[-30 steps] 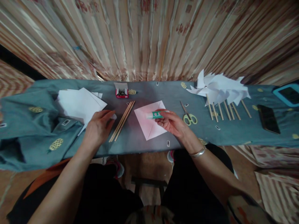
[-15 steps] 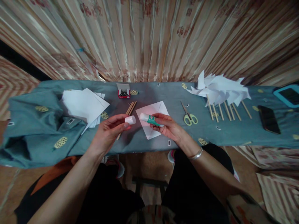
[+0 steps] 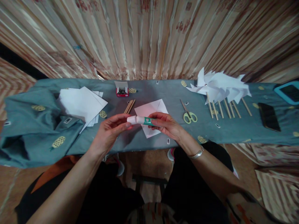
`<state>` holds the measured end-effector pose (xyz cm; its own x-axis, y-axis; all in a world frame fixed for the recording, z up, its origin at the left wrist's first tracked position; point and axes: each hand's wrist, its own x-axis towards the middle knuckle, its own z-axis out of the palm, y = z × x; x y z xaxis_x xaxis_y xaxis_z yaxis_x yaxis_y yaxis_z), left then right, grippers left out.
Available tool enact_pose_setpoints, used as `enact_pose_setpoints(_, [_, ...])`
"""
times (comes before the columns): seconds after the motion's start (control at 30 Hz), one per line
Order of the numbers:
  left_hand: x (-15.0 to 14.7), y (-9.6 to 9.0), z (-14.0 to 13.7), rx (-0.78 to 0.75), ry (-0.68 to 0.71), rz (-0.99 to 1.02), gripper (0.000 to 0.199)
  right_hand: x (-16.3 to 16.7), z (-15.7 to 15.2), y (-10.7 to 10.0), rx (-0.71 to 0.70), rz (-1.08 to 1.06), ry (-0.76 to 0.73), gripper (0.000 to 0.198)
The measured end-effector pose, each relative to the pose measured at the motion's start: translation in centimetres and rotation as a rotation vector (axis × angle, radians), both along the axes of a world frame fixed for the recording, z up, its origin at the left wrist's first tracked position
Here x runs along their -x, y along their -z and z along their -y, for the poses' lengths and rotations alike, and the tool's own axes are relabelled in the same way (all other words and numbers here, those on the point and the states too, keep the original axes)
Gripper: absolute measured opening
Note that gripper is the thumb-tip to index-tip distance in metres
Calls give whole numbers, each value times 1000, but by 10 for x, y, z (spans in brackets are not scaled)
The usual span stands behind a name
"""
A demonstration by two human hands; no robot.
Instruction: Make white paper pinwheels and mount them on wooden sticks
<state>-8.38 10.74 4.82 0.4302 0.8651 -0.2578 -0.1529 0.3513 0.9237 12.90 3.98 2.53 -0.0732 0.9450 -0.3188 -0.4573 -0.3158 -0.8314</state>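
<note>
Between finger and thumb, my left hand [image 3: 114,126] pinches a white cap [image 3: 131,120]. My right hand [image 3: 167,124] is closed around a green and white glue stick [image 3: 145,120], its white end pointing left. Cap and glue stick are in line, and their ends meet above the cloth. Below them lies a creased square of white paper [image 3: 151,109], partly hidden by my right hand. A few wooden sticks [image 3: 130,106] rest just beyond my left fingers.
On the cloth-covered table [image 3: 161,90] are a stack of white paper [image 3: 81,102], a red box of small dark pins [image 3: 122,90], green-handled scissors [image 3: 188,115], several paper pinwheels [image 3: 221,85], a black phone [image 3: 268,116] and a blue-framed device [image 3: 289,93]. A curtain [image 3: 149,40] hangs behind.
The cap and the glue stick, apart before, have come together end to end. My right hand has brought the glue stick level and to the left.
</note>
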Motion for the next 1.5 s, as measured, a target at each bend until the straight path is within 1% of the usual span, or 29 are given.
enact_pose_setpoints(0.23, [-2, -3, 2, -117, -8, -79, 34, 1, -1, -1, -34, 118, 7, 31])
enact_pose_setpoints(0.4, [-3, -1, 5, -158, 5, -128, 36, 1, 1, -1, -76, 198, -50, 28])
enact_pose_setpoints(0.53, [-4, -2, 6, -163, 70, -183, 39, 3, 2, -3, -77, 233, -98, 28])
enact_pose_setpoints(0.63, [-3, 1, 9, -154, 128, -221, 38, 8, 3, -2, -61, 219, -127, 30])
enact_pose_setpoints(0.8, [0, 12, 14, -192, 149, -236, 34, 22, 5, 8, -22, 184, -140, 34])
enact_pose_setpoints(0.9, [5, 12, 12, -133, 154, -236, 35, 22, 5, 9, -39, 251, -158, 33])
enact_pose_setpoints(0.93, [7, 12, 9, -114, 137, -236, 36, 19, 5, 8, -64, 295, -143, 33])
enact_pose_setpoints(1.0, [15, 12, 0, -118, 44, -235, 36, 6, 3, 4, -127, 398, -62, 33])
enact_pose_setpoints(1.07, [24, 15, -13, -165, -145, -236, 37, -11, 2, 0, -168, 477, 50, 33])
enact_pose_setpoints(1.13, [35, 22, -26, -194, -312, -256, 37, -28, 1, -2, -178, 521, 122, 33])
enact_pose_setpoints(1.17, [40, 27, -30, -224, -362, -276, 36, -35, 2, -3, -183, 541, 143, 33])
enact_pose_setpoints(1.2, [45, 32, -34, -277, -367, -333, 35, -40, 2, -2, -188, 559, 155, 34])
enact_pose_setpoints(1.23, [49, 36, -36, -360, -356, -441, 32, -44, 3, -1, -193, 579, 160, 34])
enact_pose_setpoints(1.27, [53, 40, -38, -464, -339, -591, 29, -48, 5, 0, -201, 604, 161, 33])
enact_pose_setpoints(1.3, [57, 43, -38, -557, -260, -767, 27, -50, 6, 1, -212, 638, 160, 33])
enact_pose_setpoints(1.33, [60, 45, -37, -647, -209, -912, 25, -53, 8, 3, -225, 687, 159, 32])
enact_pose_setpoints(1.37, [63, 45, -36, -731, -159, -1015, 23, -55, 10, 3, -240, 753, 156, 30])
enact_pose_setpoints(1.43, [67, 42, -33, -886, -75, -1128, 21, -60, 14, 4, -264, 926, 141, 26])
enact_pose_setpoints(1.5, [68, 35, -28, -1030, -34, -1156, 27, -65, 20, 4, -271, 1116, 114, 25])
